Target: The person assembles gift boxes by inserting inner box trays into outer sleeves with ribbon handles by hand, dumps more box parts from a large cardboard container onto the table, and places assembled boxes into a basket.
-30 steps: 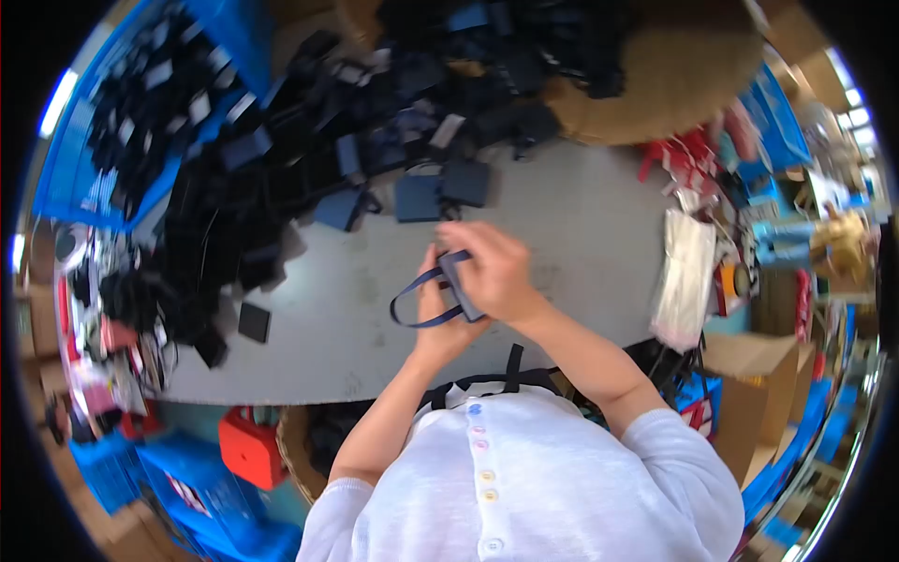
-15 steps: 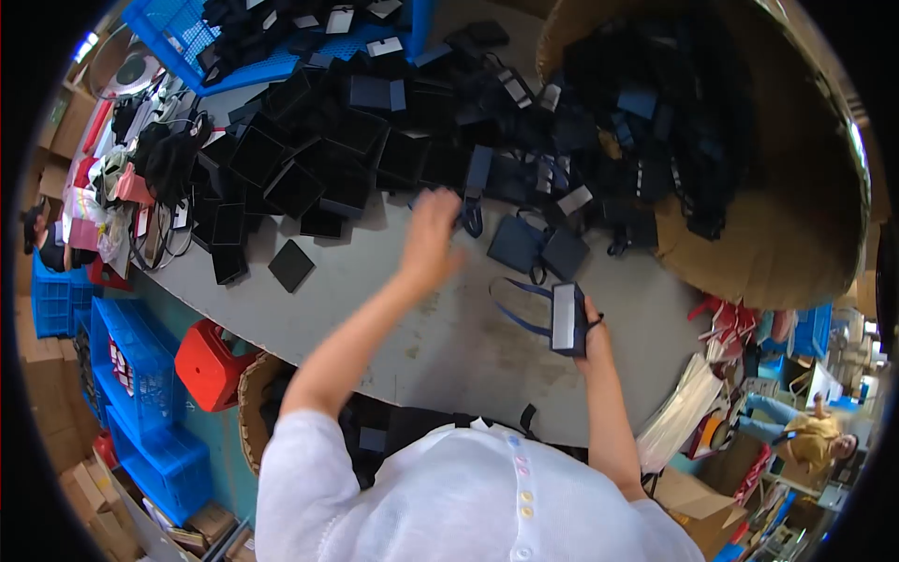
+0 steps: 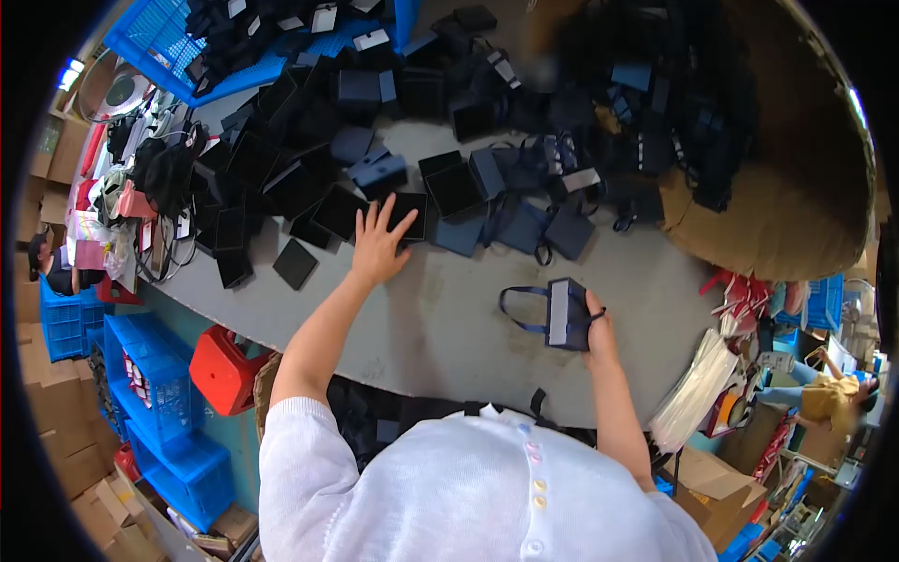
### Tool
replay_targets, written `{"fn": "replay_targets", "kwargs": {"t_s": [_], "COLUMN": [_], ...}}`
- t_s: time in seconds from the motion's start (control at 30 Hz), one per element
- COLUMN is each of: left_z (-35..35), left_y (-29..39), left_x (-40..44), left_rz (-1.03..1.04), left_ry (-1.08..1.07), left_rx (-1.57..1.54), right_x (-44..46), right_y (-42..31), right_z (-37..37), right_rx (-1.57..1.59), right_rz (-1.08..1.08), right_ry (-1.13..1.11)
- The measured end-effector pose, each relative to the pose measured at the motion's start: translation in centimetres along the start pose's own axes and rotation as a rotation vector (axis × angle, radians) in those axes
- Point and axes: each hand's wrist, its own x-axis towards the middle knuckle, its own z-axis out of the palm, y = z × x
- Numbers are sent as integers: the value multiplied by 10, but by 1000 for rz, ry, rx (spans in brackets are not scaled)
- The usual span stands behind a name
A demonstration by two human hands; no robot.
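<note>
L hand (image 3: 376,255): palm down, fingers spread wide, nothing gripped; fingertips over near edge of open black box (image 3: 412,212), contact can't be told. R hand (image 3: 601,337): fingers closed around R side of small navy gift bag (image 3: 559,315), thumb-to-finger detail partly hidden behind it. Bag sits over R-centre of grey tabletop (image 3: 449,323), pale face up, ribbon handle looping L; can't tell if it rests on surface.

Beyond bag: more navy bags (image 3: 568,232), lying close tog. Flat black square (image 3: 295,264) on tabletop, L of L hand, apart from it. Blue crate (image 3: 154,51) upper L, w/ dark pcs inside; big cardboard container (image 3: 777,229) upper R.
</note>
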Motion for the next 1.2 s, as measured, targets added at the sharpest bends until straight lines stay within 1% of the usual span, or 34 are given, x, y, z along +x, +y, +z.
{"fn": "replay_targets", "kwargs": {"t_s": [0.03,0.1,0.17,0.2,0.23,0.3,0.37,0.4,0.43,0.47,0.5,0.57,0.6,0.63,0.7,0.73,0.77,0.83,0.87,0.9,0.93,0.97,1.0,1.03,1.1,1.13,1.2], "left_z": [0,-3,14,21,26,38,36,30,25,21,18,12,8,10,19,22,24,27,37,47,57,53,51,48,31,43,48], "left_y": [2,19,45,60,64,74,72,72,72,71,74,82,86,86,81,78,75,68,62,64,64,69,78,84,96,89,78], "left_x": [-17,-44,-52,-45,-42,-33,-30,-28,-28,-27,-23,-13,-6,1,5,5,3,-2,-8,-12,-16,-17,-14,-15,-6,-1,4], "left_rz": [47,13,-423,-539,-537,-685,-698,-798,-895,-939,-921,-1031,-1082,-1067,-1086,-1073,-1066,-939,-876,-868,-839,-809,-869,-863,-977,-1014,-1025], "left_ry": [-38,-62,222,270,274,224,209,136,56,-1,-6,71,3,-2,56,39,36,30,84,85,158,231,240,240,132,163,169], "left_rx": [-10,-28,-386,-324,-328,-296,-281,-301,-314,-356,-354,-355,-399,-403,-371,-297,-298,-103,-80,-78,-98,-120,-117,-116,-117,-155,-218], "right_x": [-4,-14,-17,-17,-19,-22,-19,-20,-22,-27,-30,-28,-29,-31,-36,-30,-31,-33,-35,-39,-41,-39,-37,-36,-37,-39,-42], "right_y": [-3,-10,-14,-15,-15,-16,-17,-18,-17,-21,-21,-16,-14,-14,-17,-11,-11,-11,-12,-14,-15,-13,-10,-8,-10,-11,-16], "right_z": [6,12,14,17,19,16,12,10,6,5,4,1,0,0,1,-3,-6,-10,-11,-12,-13,-14,-16,-18,-11,-10,-11], "right_rx": [-7,-27,-42,-44,-44,-49,-66,-50,-42,-113,-183,-144,-116,-111,-142,-129,-128,-75,-70,-45,-19,-13,-29,-44,-51,-67,-62], "right_rz": [-10,22,-65,-69,-70,-84,-80,-138,-142,-201,-257,-246,-236,-239,-254,-288,-289,-254,-256,-232,-206,-207,-205,-204,-210,-204,-192], "right_ry": [-21,-25,-157,-160,-151,-128,-121,-138,-126,-109,-90,-90,-107,-92,-121,-136,-129,-117,-113,-92,-72,-69,-91,-113,-94,-80,-87]}}
